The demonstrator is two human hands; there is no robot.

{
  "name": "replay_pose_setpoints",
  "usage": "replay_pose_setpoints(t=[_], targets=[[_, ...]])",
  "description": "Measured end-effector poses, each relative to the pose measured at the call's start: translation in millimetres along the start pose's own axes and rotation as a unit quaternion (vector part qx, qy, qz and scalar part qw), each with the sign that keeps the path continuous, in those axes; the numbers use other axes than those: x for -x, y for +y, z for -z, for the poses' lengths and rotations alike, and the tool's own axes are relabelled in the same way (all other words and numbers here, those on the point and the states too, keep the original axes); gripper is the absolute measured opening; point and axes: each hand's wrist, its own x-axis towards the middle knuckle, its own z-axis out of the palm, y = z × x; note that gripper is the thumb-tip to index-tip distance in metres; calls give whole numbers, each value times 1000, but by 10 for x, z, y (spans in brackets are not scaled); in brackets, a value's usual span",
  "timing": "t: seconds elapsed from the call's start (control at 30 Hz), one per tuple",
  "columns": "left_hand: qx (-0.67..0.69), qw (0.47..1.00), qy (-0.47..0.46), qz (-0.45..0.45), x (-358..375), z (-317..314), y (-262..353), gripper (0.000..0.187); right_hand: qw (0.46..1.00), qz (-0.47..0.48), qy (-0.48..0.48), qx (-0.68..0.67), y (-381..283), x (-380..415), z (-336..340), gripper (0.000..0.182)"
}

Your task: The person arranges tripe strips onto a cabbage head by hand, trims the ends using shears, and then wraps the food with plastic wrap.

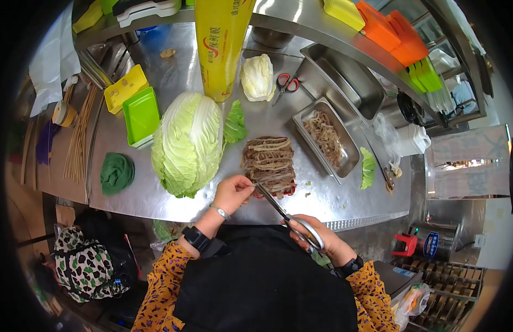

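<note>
My right hand (318,238) is wrapped round the handles of a pair of scissors (274,203), whose blades point up and left. Their tips reach my left hand (234,192), which is closed in a pinch; what its fingertips hold is too small to make out. Just beyond the tips, a stack of brown, ribbon-like strips (268,160) lies in rows, with a red edge showing beneath. Left of the stack rests a large Chinese cabbage (189,143). To the right, a steel pan (349,166) holds more loose brown strips (323,135).
Beyond the stack are a peeled cabbage heart (257,77), red-handled scissors (287,84) and an upright yellow cling-film box (220,50). A green tray (141,117), green cloth (117,173) and thin skewers (81,133) lie left. A knife (388,178) lies right; a shelf (301,25) overhangs the back.
</note>
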Motion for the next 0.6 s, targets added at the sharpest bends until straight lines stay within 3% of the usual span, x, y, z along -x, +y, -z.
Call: replay_pose_setpoints(t=[0.6], targets=[[2,1000,10,4,12,42,-54,10,999,33,14,15,55,-227,7,39]])
